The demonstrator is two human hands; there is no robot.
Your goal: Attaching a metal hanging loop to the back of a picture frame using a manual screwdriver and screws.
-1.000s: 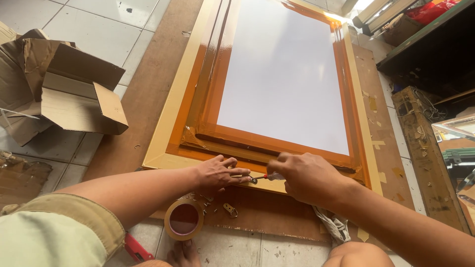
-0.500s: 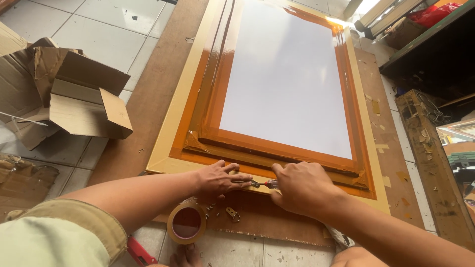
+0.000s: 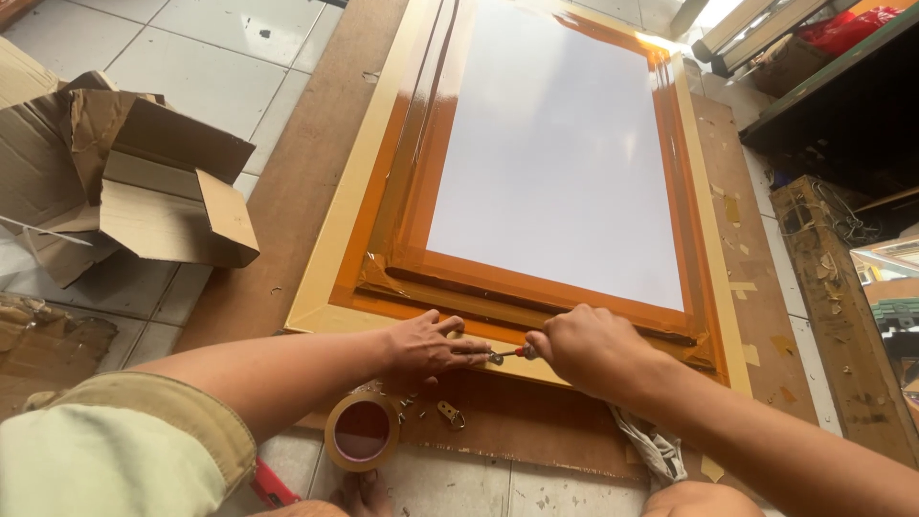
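Two hands: left hand [image 3: 426, 343] steadies frame [image 3: 383, 172]; right hand [image 3: 589, 347] grips, seemingly, screwdriver [image 3: 509, 354]

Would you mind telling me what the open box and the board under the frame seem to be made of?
Open box: corrugated cardboard, matte brown, with creased, torn flaps. Board under the frame: probably hardboard or thin plywood, dull brown, with a frayed fibrous near edge.

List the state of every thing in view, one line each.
Left hand: flat on the frame's near edge, steadying a small metal fitting.
Right hand: closed around a red-handled screwdriver.
Frame: lying flat, white panel inside.
Tape roll: lying flat.
Cardboard box: open, flaps torn.
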